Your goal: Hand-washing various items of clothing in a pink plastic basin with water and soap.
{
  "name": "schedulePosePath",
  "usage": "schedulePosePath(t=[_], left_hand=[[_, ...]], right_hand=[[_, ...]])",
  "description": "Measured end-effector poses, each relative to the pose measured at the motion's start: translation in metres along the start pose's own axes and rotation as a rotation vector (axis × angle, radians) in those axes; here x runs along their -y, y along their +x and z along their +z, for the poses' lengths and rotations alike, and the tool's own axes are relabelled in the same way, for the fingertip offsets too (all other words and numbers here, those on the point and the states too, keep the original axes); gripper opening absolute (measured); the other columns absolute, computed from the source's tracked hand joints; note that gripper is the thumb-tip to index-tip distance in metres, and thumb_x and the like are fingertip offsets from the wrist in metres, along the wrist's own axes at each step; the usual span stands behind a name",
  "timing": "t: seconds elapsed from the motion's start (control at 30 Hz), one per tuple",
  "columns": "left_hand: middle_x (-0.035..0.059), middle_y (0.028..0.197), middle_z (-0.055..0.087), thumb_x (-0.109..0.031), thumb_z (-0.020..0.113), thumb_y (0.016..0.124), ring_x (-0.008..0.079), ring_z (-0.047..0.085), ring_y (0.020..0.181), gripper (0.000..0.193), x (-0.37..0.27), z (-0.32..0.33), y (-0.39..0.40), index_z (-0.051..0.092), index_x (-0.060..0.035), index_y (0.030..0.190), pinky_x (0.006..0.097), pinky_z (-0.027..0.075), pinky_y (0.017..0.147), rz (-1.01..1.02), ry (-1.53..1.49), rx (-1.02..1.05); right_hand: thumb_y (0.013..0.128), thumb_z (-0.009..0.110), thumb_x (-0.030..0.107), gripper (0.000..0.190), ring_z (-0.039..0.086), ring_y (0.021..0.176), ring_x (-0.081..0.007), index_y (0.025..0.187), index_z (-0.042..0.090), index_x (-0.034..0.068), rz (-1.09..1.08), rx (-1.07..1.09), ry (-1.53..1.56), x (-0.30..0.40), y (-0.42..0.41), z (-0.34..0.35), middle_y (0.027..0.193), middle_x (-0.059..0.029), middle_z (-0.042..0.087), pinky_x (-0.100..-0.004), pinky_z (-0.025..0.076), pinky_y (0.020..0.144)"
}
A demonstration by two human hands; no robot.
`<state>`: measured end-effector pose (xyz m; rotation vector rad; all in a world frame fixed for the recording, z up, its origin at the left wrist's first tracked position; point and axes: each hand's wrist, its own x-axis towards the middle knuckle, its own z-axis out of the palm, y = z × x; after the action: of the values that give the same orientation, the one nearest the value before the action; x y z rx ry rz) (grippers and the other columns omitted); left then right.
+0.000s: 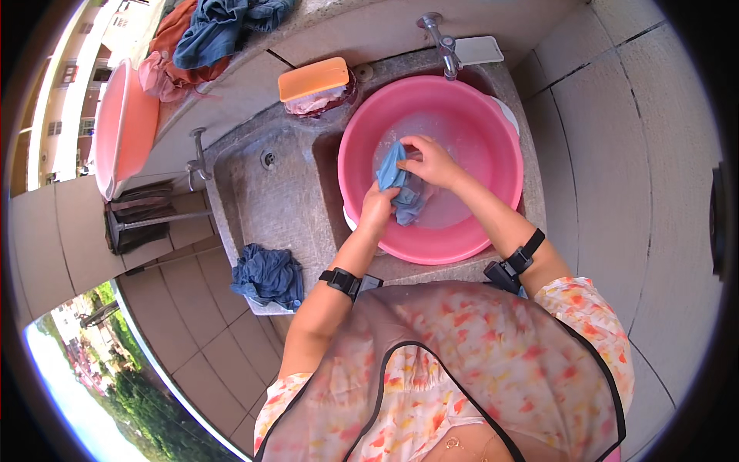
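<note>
A large pink plastic basin [479,138] sits in the right part of a stone sink, with cloudy water in its bottom. Over it, my left hand [379,202] grips a wet light-blue cloth [392,164], whose lower end hangs down to the water. My right hand [428,159] pinches the upper part of the same cloth between thumb and fingers. The tap [447,49] stands over the basin's far rim; no stream from it shows.
The left sink compartment [277,196] has a drain and its own tap [198,159]. Crumpled dark-blue cloth [267,276] lies on its near-left corner. An orange tray [313,79] rests on pinkish cloth behind. Clothes [213,34] and a tilted coral basin [127,130] are at upper left.
</note>
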<state>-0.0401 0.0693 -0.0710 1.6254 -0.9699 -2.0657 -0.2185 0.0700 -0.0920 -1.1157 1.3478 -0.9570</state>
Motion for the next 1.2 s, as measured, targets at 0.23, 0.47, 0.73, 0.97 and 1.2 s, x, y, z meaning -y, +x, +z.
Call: schedulePosePath(t=[0.23, 0.47, 0.73, 0.97, 1.2], left_hand=[[0.0025, 0.086, 0.064, -0.012, 0.070, 0.072, 0.0117, 0.059, 0.079, 0.025, -0.087, 0.001, -0.039, 0.063, -0.0021, 0.094, 0.0256, 0.047, 0.066, 0.216, 0.244, 0.311], [0.0121, 0.091, 0.064, -0.010, 0.074, 0.068, 0.0281, 0.062, 0.088, 0.041, -0.080, -0.050, -0.041, 0.059, -0.0023, 0.106, 0.0366, 0.049, 0.078, 0.692, 0.992, -0.111], [0.0149, 0.088, 0.066, -0.002, 0.056, 0.071, 0.0350, 0.062, 0.083, 0.027, -0.051, -0.067, -0.008, 0.065, -0.0026, 0.097, 0.0403, 0.049, 0.078, 0.682, 1.113, -0.283], [0.0114, 0.102, 0.060, -0.005, 0.056, 0.066, 0.0215, 0.056, 0.092, 0.053, -0.052, -0.063, 0.012, 0.054, 0.0023, 0.119, 0.0302, 0.044, 0.083, 0.092, 0.417, 0.030], [0.0177, 0.141, 0.043, -0.018, 0.058, 0.084, 0.0300, 0.040, 0.131, 0.058, -0.007, -0.052, 0.038, 0.043, -0.0036, 0.138, 0.0350, 0.034, 0.106, 0.181, 0.437, -0.157]], right_hand=[[0.076, 0.074, 0.021, 0.048, 0.050, 0.117, -0.0251, 0.117, 0.056, 0.005, -0.312, 0.223, -0.740, -0.007, -0.006, -0.033, 0.125, -0.0122, 0.054, -0.0348, 0.041, 0.098], [0.091, 0.064, 0.032, 0.027, 0.045, 0.071, -0.0015, 0.094, 0.051, 0.008, 0.003, 0.235, 0.185, 0.049, -0.033, -0.067, 0.080, 0.0064, 0.050, -0.0200, 0.038, 0.060], [0.093, 0.061, 0.032, 0.025, 0.046, 0.073, -0.0020, 0.095, 0.054, 0.007, -0.092, 0.163, 0.146, 0.101, -0.056, -0.085, 0.081, 0.0051, 0.052, -0.0197, 0.040, 0.065], [0.086, 0.067, 0.027, 0.037, 0.060, 0.087, -0.0137, 0.113, 0.058, 0.003, 0.103, -0.020, -0.247, 0.034, -0.005, -0.115, 0.099, -0.0076, 0.065, -0.0270, 0.047, 0.077], [0.079, 0.069, 0.035, 0.069, 0.042, 0.128, -0.0361, 0.139, 0.043, 0.014, 0.286, -0.253, -0.926, -0.079, 0.006, -0.068, 0.138, -0.0241, 0.042, -0.0410, 0.035, 0.105]])
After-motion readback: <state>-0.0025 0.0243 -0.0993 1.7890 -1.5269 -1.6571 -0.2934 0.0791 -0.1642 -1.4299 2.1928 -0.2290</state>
